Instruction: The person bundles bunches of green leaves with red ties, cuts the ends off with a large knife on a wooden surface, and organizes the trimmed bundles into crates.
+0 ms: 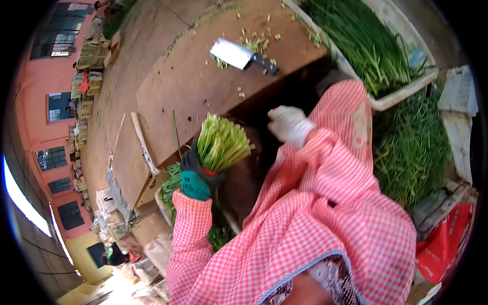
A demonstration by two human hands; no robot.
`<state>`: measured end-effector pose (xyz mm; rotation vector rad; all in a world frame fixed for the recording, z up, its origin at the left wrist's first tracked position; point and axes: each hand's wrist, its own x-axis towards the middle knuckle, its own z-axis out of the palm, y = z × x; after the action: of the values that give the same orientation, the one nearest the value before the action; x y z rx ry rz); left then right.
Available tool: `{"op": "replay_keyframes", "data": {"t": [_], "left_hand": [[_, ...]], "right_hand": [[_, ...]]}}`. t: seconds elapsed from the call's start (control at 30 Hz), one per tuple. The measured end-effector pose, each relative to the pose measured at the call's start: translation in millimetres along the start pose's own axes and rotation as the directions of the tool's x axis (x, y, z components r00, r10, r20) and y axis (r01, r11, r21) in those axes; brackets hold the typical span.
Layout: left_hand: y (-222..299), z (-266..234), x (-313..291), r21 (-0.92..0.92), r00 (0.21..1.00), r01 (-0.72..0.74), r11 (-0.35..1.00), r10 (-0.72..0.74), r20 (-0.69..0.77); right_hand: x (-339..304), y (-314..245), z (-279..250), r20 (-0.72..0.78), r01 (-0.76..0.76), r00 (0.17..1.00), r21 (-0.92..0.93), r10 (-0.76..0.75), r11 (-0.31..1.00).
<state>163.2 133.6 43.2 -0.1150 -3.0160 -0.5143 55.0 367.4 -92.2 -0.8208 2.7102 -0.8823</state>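
Note:
My left hand (199,175), in a dark and green glove, is wrapped round a bunch of chives (222,143). The cut pale-green stem ends face up, and a red band shows at its base beside the glove. In a white glove, my right hand (292,125) hangs apart from the bunch over the dark gap by the table. Its fingers are curled in, and nothing shows in them. A cleaver (239,55) with a black handle lies flat on the brown tabletop (168,96), out of reach of both hands, among scattered cut stem bits (259,41).
At the far right stands a white crate (384,103) of long green chives (363,46). More loose greens (409,147) lie below it, near a red bag (445,244). A cardboard box (133,157) stands left of the table. Stacked crates (89,56) line the pink wall.

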Motion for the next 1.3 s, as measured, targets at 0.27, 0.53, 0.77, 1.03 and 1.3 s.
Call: {"op": "replay_keyframes", "data": {"t": [0.27, 0.53, 0.77, 1.03, 1.3], "left_hand": [[-3.4, 2.5, 9.7, 0.138, 0.999, -0.027, 0.99, 0.021, 0.044], [-18.8, 8.7, -9.9, 0.304, 0.998, -0.018, 0.952, 0.033, -0.045], [-28.3, 18.1, -25.6, 0.355, 0.994, -0.044, 0.934, 0.078, -0.081], [-29.9, 17.7, -28.5, 0.314, 0.995, -0.043, 0.949, 0.07, -0.076], [-21.7, 13.5, -11.3, 0.171, 0.997, -0.056, 0.984, 0.063, -0.038]], "right_hand": [[11.2, -83.2, -120.8, 0.249, -0.153, 0.967, 0.734, -0.053, 0.661], [32.7, 1.4, -28.2, 0.055, -0.061, 0.997, 0.342, 0.045, 0.938], [50.7, -89.8, -90.2, 0.317, -0.205, 0.941, 0.816, -0.121, 0.541], [55.2, -8.8, -11.0, 0.276, -0.149, 0.961, 0.408, 0.034, 0.901], [54.2, -15.4, 30.5, 0.221, 0.033, 0.969, 0.312, -0.106, 0.949]]}}
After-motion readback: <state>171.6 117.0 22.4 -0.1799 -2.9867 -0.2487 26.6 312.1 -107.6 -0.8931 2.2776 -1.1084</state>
